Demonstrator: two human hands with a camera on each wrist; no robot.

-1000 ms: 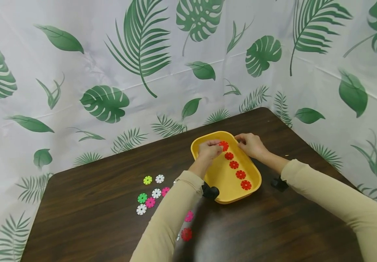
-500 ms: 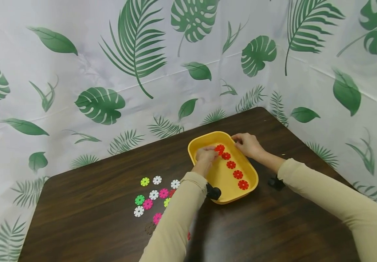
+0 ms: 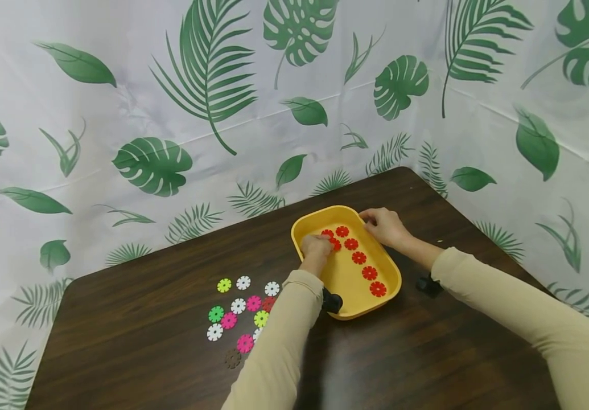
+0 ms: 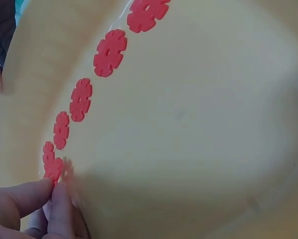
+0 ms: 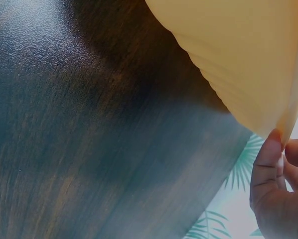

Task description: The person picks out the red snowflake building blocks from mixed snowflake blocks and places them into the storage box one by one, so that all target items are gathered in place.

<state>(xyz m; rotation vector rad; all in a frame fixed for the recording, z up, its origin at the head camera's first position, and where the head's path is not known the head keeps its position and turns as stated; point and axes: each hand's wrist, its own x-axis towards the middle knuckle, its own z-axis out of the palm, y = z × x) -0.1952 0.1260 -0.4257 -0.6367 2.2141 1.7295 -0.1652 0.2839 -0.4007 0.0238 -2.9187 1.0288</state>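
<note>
Inside a yellow tray [image 3: 350, 285] on a dark wooden bench [image 3: 135, 341], our left hand [image 3: 317, 248] reaches down near the far end. Its grip pinches a red disc [image 4: 53, 172], notched like a snowflake, beside a slanting row of red discs [image 3: 359, 258]. Our right hand [image 3: 387, 226] has its grip closed on the tray's right-hand rim. Loose discs [image 3: 238, 306] in white, pink, green, yellow, red and brown lie on the bench left of the tray.

To place the pinched disc well, we would steady the rim without tipping it, lower the disc flat and release gently, so its notches don't catch and drag a neighbour out of line.

The left wrist view shows thumb and finger meeting on the disc, which the back of the hand partly hides from the head view. The head view shows two red discs close by those fingertips; we cannot tell whether both are held. Only the right wrist view shows clearly how finger and thumb clasp the rim.
</note>
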